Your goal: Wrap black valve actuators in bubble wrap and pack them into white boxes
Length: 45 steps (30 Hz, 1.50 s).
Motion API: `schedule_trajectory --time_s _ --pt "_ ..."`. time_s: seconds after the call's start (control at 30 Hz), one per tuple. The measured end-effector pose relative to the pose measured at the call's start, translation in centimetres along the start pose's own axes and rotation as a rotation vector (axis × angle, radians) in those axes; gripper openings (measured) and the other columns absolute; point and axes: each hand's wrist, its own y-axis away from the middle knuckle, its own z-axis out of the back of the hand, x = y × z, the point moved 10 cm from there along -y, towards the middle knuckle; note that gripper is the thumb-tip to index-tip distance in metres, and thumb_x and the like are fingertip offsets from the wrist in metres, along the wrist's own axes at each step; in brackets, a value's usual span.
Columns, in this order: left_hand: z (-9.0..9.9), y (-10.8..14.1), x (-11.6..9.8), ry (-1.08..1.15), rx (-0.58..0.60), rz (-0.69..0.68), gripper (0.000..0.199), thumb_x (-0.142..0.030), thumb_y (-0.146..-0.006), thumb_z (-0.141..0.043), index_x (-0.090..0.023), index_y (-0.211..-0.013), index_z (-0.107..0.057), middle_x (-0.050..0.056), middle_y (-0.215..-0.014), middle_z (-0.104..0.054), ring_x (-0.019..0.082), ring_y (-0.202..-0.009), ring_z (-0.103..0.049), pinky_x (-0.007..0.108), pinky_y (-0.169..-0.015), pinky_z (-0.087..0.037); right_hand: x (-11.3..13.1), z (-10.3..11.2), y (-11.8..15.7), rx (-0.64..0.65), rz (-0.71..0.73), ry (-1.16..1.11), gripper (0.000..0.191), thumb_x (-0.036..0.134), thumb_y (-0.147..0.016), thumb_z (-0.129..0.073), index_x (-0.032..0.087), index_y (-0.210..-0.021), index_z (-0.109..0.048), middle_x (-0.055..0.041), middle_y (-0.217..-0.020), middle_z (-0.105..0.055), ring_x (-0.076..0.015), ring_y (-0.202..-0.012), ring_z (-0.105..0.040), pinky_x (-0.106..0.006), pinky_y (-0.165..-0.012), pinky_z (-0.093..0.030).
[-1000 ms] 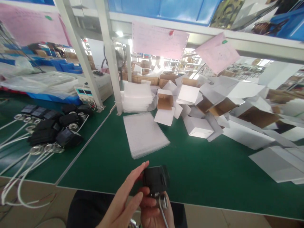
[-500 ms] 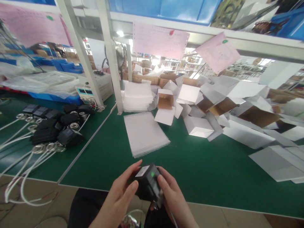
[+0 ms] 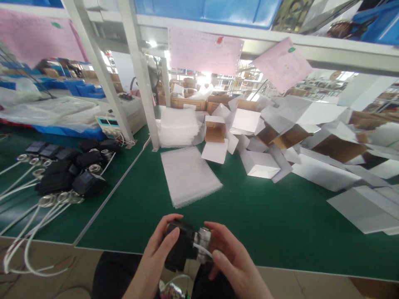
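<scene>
At the table's front edge my left hand [image 3: 163, 245] is closed round the black housing of a motorized ball valve [image 3: 181, 249]. The valve's silver metal body [image 3: 204, 241] points to the right, towards my right hand [image 3: 229, 253]. That hand has its thumb on the valve's white cable [image 3: 202, 249], with its fingers curled behind the cable and close to the metal end. Beyond my hands a flat bubble-wrap bag [image 3: 190, 176] lies on the green table [image 3: 131, 216].
Several similar black valves [image 3: 59, 174] with white cables lie at the left. Behind the bag stands a stack of white foam sheets [image 3: 177, 126]. Open white cardboard boxes [image 3: 262, 164] are heaped at the right. Shelf posts [image 3: 137, 74] rise at the back.
The valve has been turned in my hands, so its metal body now faces right instead of down. My right hand has shifted from the housing to the cable.
</scene>
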Motion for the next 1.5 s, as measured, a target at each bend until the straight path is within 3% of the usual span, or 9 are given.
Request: schedule_trajectory --time_s 0.27,0.4,0.57,0.8,1.0,1.1,1.2,1.37,1.5 --pt "-1.2 1.0 0.1 -0.072 0.093 0.07 0.068 -0.075 -0.077 -0.07 -0.026 -0.123 -0.06 0.0 -0.085 -0.066 0.014 -0.061 -0.058 0.018 -0.043 -0.042 0.6 -1.4 -0.7 0.032 -0.023 -0.048 0.05 0.055 -0.086 -0.076 0.023 -0.123 -0.063 -0.003 -0.09 -0.066 -0.0165 -0.071 -0.064 -0.023 -0.051 -0.052" --pt "-1.6 1.4 -0.7 -0.11 0.22 -0.086 0.092 -0.072 -0.061 -0.084 -0.029 -0.137 -0.056 0.003 -0.103 -0.07 0.021 -0.082 -0.064 0.025 -0.068 -0.052 -0.6 -1.5 -1.2 0.003 -0.149 -0.099 0.054 0.069 -0.083 -0.07 0.019 -0.104 -0.066 0.0037 -0.063 -0.058 -0.0107 -0.042 -0.051 -0.021 -0.035 -0.04" --pt "0.1 1.2 -1.6 -0.105 0.047 -0.214 0.085 -0.066 -0.065 -0.085 -0.027 -0.136 -0.06 0.004 -0.115 -0.07 0.025 -0.099 -0.064 0.028 -0.083 -0.053 -0.1 -1.9 -1.2 0.082 -0.22 -0.025 0.061 0.076 -0.085 -0.061 0.017 -0.102 -0.068 0.0071 -0.047 -0.049 -0.0077 -0.031 -0.035 -0.02 -0.031 -0.018" --pt "-1.0 2.1 0.0 0.284 0.008 0.178 0.061 -0.059 -0.068 -0.085 -0.021 -0.112 -0.066 0.002 -0.079 -0.068 0.011 -0.054 -0.052 0.014 -0.038 -0.028 2.4 -2.5 -1.2 0.15 0.165 0.611 0.033 0.032 -0.101 -0.041 0.019 -0.092 -0.07 -0.007 -0.087 -0.072 -0.0201 -0.081 -0.065 -0.028 -0.073 -0.048" --pt "1.0 1.7 -3.5 -0.227 -0.198 -0.164 0.04 -0.05 -0.072 -0.079 -0.022 -0.099 -0.069 0.002 -0.087 -0.068 0.017 -0.074 -0.059 0.019 -0.059 -0.049 2.8 -3.0 0.9 0.363 0.101 0.657 0.016 0.032 -0.096 -0.054 0.024 -0.084 -0.062 -0.0003 -0.081 -0.067 -0.0174 -0.073 -0.06 -0.025 -0.068 -0.046" --pt "-0.2 1.8 -2.1 -0.169 -0.068 0.002 0.041 -0.051 -0.07 -0.078 -0.023 -0.098 -0.07 0.002 -0.089 -0.07 0.02 -0.078 -0.063 0.022 -0.063 -0.052 5.2 -0.1 -0.7 0.132 0.095 0.657 0.033 0.039 -0.104 -0.04 0.022 -0.079 -0.053 0.0018 -0.073 -0.056 -0.0144 -0.067 -0.049 -0.025 -0.064 -0.04" --pt "-0.3 2.5 -0.4 0.06 -0.046 0.223 0.05 -0.056 -0.069 -0.078 -0.025 -0.108 -0.068 0.002 -0.093 -0.073 0.018 -0.077 -0.064 0.018 -0.057 -0.046 4.2 -0.7 -1.7 0.131 0.065 0.631 0.033 0.039 -0.103 -0.04 0.023 -0.074 -0.046 0.0027 -0.068 -0.052 -0.0139 -0.064 -0.044 -0.025 -0.061 -0.037" --pt "1.3 1.8 -1.8 0.122 -0.115 0.105 0.055 -0.057 -0.067 -0.082 -0.023 -0.108 -0.066 0.003 -0.098 -0.072 0.018 -0.082 -0.063 0.018 -0.062 -0.05 2.0 -3.4 -0.6 0.335 0.123 0.736 0.027 0.029 -0.102 -0.04 0.024 -0.077 -0.049 0.0016 -0.069 -0.057 -0.0137 -0.057 -0.046 -0.025 -0.056 -0.035" --pt "-0.3 1.9 -0.5 0.106 0.043 0.211 0.055 -0.061 -0.066 -0.081 -0.022 -0.102 -0.068 0.002 -0.084 -0.068 0.016 -0.07 -0.059 0.017 -0.054 -0.043 5.4 -1.3 -1.3 0.14 0.281 0.947 0.028 0.028 -0.104 -0.032 0.024 -0.079 -0.044 0.0007 -0.068 -0.055 -0.0148 -0.057 -0.049 -0.026 -0.057 -0.033"
